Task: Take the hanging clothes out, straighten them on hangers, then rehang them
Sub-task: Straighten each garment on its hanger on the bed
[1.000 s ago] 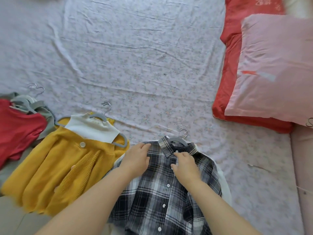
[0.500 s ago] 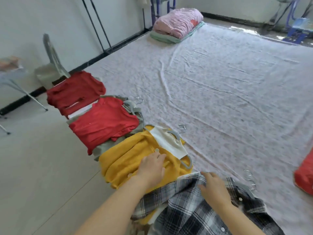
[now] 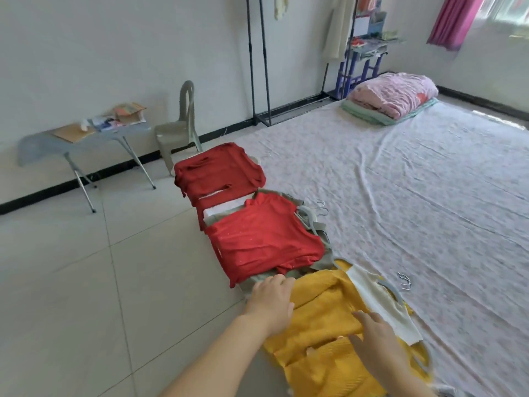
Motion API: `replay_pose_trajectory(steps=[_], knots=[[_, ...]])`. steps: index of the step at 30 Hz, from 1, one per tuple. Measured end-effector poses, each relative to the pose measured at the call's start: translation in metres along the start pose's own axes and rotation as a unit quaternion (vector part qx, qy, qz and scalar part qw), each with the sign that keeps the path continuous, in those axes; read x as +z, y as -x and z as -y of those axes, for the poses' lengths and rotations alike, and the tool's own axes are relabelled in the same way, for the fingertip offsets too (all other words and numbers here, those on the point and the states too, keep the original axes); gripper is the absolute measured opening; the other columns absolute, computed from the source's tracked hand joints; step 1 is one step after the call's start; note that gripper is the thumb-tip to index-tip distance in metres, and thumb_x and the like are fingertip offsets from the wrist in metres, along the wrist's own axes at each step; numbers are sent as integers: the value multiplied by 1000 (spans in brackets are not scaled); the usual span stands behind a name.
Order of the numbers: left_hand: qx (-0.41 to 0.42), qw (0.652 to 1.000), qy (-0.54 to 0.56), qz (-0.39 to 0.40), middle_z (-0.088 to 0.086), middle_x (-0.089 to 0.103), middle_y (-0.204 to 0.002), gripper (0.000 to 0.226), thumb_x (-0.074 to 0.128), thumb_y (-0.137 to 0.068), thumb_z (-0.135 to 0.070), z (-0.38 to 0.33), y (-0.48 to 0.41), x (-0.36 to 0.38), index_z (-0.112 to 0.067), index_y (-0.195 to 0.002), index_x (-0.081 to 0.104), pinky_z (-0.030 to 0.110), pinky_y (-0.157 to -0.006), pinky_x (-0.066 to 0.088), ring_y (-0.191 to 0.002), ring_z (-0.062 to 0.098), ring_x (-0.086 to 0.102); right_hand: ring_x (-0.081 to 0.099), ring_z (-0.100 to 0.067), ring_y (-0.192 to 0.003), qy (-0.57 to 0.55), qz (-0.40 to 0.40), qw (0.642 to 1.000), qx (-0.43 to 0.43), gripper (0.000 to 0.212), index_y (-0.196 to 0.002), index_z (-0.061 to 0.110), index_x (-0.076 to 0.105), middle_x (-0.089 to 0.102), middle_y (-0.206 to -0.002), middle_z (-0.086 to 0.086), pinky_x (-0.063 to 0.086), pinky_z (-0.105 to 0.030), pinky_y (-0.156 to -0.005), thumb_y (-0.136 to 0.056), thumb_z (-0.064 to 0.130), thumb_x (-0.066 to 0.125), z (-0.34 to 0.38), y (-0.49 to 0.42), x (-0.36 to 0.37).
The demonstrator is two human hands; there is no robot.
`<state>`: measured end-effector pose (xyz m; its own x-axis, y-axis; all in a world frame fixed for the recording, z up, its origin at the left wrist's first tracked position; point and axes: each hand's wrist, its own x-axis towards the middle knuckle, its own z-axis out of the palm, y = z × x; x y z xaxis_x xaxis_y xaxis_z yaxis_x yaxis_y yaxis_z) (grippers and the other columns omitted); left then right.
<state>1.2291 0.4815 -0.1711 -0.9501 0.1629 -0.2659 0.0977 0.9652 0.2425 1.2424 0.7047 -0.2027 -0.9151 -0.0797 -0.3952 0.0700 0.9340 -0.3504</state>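
Observation:
A yellow knit cardigan (image 3: 320,333) with a white inner top (image 3: 380,305) lies on its grey hanger (image 3: 393,290) at the mattress edge. My left hand (image 3: 272,302) rests flat on the cardigan's left side, fingers straight. My right hand (image 3: 375,336) lies flat on its middle, near the white top. Beyond it lie a red top (image 3: 263,242) over a grey-green garment on hangers (image 3: 310,216), and another red top (image 3: 217,173). The plaid shirt is out of view.
A floral sheet (image 3: 415,202) covers the mattress to the right. A black clothes rack (image 3: 259,61) stands against the far wall, with a grey chair (image 3: 180,130) and a small folding table (image 3: 83,136) to its left. Folded bedding (image 3: 392,96) lies at the far end.
My view swung left and up from the plaid shirt to the row of garments. Both hands left the plaid shirt's collar and now lie on the yellow cardigan.

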Motion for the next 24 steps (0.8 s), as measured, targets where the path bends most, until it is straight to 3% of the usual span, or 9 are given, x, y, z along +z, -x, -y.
replay_pose_trajectory(steps=[6, 11, 24], knots=[[-18, 1000, 16, -15, 5, 38, -140, 55, 44, -92, -30, 120, -11, -45, -17, -143, 26, 37, -106, 26, -128, 24, 36, 34, -17, -131, 3, -25, 999, -20, 51, -141, 25, 33, 36, -142, 4, 38, -27, -98, -94, 33, 51, 124, -50, 16], [-42, 999, 25, -15, 5, 37, -140, 55, 45, -93, -30, 197, -31, -74, -16, -143, 26, 35, -107, 26, -128, 23, 35, 34, -20, -131, 0, -28, 998, -58, 51, -141, 22, 35, 39, -141, 0, 33, -29, -104, -93, 25, 51, 201, -95, 24], [-115, 993, 1, 16, 3, 41, -137, 51, 46, -92, -31, 365, -160, -151, -19, -140, 31, 35, -101, 32, -126, 23, 39, 37, -26, -125, -3, 29, 996, -90, 50, -137, 21, 41, 43, -135, -4, 38, -36, -99, -90, 25, 53, 370, -287, 24]])
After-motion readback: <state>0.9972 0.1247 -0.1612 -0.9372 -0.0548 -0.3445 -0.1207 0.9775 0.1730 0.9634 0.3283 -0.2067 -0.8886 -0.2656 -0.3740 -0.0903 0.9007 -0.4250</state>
